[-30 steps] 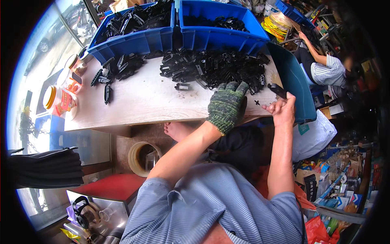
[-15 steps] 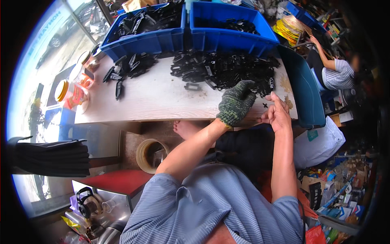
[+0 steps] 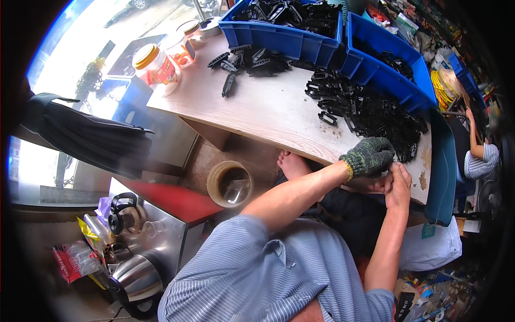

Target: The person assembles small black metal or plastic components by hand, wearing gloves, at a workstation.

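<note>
My left hand [image 3: 369, 156], in a dark green knitted glove, is over the right front part of the pale table [image 3: 263, 115], its fingers curled. My bare right hand [image 3: 398, 189] meets it at the table's front edge, with thumb and fingers drawn together. What either hand holds, if anything, is too small or hidden to make out. Just beyond the glove spreads a heap of small black plastic parts [image 3: 370, 110]. One loose black frame-shaped part [image 3: 327, 118] lies at the heap's near left side.
Two blue bins, one on the left [image 3: 284, 40] and one on the right [image 3: 383, 83], hold black parts. A teal bin [image 3: 443, 166] stands at the table's right end. Jars [image 3: 155, 67] and a smaller black pile [image 3: 263, 63] sit leftward. Below are a bucket [image 3: 212, 182] and a kettle [image 3: 138, 278].
The view has swung left, so the table appears tilted and shifted right. My hands have come together; the fingers of my right hand, loosely raised before, are now drawn in beside the glove.
</note>
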The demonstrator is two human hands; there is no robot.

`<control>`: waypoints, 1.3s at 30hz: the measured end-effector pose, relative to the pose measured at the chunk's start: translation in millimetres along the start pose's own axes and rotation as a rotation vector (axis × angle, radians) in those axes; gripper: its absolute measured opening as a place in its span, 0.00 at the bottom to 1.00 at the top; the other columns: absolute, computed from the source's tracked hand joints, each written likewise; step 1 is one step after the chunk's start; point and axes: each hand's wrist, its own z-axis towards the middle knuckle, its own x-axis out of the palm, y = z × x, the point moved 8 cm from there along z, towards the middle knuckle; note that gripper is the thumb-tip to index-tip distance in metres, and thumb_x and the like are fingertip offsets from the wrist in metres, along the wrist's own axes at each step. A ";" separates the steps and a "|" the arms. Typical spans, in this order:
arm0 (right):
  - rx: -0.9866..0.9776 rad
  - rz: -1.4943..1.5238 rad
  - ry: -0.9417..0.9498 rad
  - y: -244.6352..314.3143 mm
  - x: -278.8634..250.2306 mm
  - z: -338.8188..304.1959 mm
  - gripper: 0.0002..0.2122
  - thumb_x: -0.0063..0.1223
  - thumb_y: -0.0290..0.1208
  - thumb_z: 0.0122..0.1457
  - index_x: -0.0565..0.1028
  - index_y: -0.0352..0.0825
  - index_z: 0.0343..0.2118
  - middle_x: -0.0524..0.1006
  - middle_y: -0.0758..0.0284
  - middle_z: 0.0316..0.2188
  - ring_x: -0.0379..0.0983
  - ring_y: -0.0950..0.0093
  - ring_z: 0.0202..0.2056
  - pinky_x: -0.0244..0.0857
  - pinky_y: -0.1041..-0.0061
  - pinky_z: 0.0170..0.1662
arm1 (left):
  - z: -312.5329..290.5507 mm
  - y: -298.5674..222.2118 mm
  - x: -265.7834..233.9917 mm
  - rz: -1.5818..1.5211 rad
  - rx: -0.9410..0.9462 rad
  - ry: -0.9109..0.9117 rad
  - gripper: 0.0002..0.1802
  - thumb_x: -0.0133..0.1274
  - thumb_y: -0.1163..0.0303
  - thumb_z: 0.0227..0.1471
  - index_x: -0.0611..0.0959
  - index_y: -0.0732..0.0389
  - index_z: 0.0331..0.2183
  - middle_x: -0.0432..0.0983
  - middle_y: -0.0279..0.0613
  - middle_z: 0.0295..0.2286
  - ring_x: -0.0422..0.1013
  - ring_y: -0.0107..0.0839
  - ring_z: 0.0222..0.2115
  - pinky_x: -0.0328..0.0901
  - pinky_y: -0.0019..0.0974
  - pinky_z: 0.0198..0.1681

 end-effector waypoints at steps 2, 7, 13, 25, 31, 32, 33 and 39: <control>0.002 -0.010 0.024 3.5 10.6 -1.7 0.11 0.56 0.38 0.61 0.73 0.34 0.31 0.62 0.72 0.07 0.67 0.76 0.10 0.74 0.67 0.17 | -14.1 21.3 3.5 -0.235 -0.467 0.015 0.13 0.55 0.63 0.52 0.81 0.64 0.34 0.78 0.49 0.27 0.77 0.43 0.30 0.70 0.42 0.34; -0.054 0.011 -0.045 -8.1 15.2 3.9 0.09 0.56 0.36 0.61 0.77 0.34 0.36 0.66 0.76 0.11 0.64 0.83 0.11 0.68 0.79 0.16 | -25.7 11.9 -23.6 -0.053 -0.309 -0.383 0.13 0.55 0.63 0.53 0.81 0.63 0.33 0.77 0.49 0.27 0.75 0.48 0.30 0.69 0.44 0.33; -0.124 0.073 -0.217 -6.9 35.0 -5.6 0.08 0.57 0.34 0.60 0.77 0.35 0.33 0.64 0.77 0.11 0.59 0.85 0.11 0.58 0.84 0.15 | -43.1 2.1 -33.2 -0.011 -0.343 -0.444 0.13 0.55 0.63 0.53 0.81 0.63 0.35 0.78 0.51 0.31 0.74 0.51 0.34 0.68 0.45 0.36; -0.097 0.169 -0.058 0.4 38.2 -17.3 0.07 0.51 0.30 0.60 0.70 0.36 0.26 0.62 0.72 0.08 0.70 0.76 0.14 0.77 0.62 0.22 | -100.2 -31.0 -343.4 1.341 -0.604 -0.632 0.21 0.56 0.52 0.50 0.80 0.58 0.39 0.78 0.54 0.34 0.74 0.52 0.37 0.68 0.51 0.41; -0.082 0.186 -0.076 -4.5 40.2 -13.2 0.07 0.52 0.29 0.59 0.70 0.36 0.26 0.63 0.72 0.08 0.70 0.75 0.13 0.76 0.63 0.20 | -106.0 20.8 -370.4 1.255 -0.823 -0.352 0.15 0.57 0.57 0.48 0.82 0.58 0.33 0.79 0.53 0.30 0.76 0.50 0.35 0.68 0.48 0.40; -0.084 0.198 -0.074 -3.8 40.5 -13.6 0.07 0.52 0.29 0.59 0.70 0.36 0.26 0.63 0.72 0.08 0.70 0.75 0.13 0.76 0.63 0.20 | -105.7 23.7 -363.0 1.126 -0.756 -0.319 0.16 0.59 0.57 0.47 0.82 0.59 0.34 0.80 0.51 0.30 0.76 0.47 0.34 0.68 0.46 0.39; -0.089 0.191 -0.066 -4.3 41.1 -12.8 0.06 0.52 0.29 0.59 0.70 0.36 0.26 0.64 0.72 0.08 0.70 0.75 0.13 0.77 0.63 0.20 | -105.4 18.1 -351.5 1.052 -0.682 -0.363 0.17 0.60 0.57 0.47 0.82 0.59 0.34 0.80 0.49 0.30 0.76 0.44 0.33 0.68 0.45 0.38; -0.089 0.195 -0.063 -2.4 44.2 -14.0 0.07 0.51 0.28 0.59 0.69 0.35 0.26 0.64 0.71 0.08 0.70 0.76 0.13 0.76 0.63 0.20 | -103.7 10.1 -276.0 -0.087 -0.486 -0.649 0.31 0.54 0.83 0.50 0.67 0.59 0.56 0.76 0.42 0.28 0.72 0.27 0.25 0.71 0.30 0.30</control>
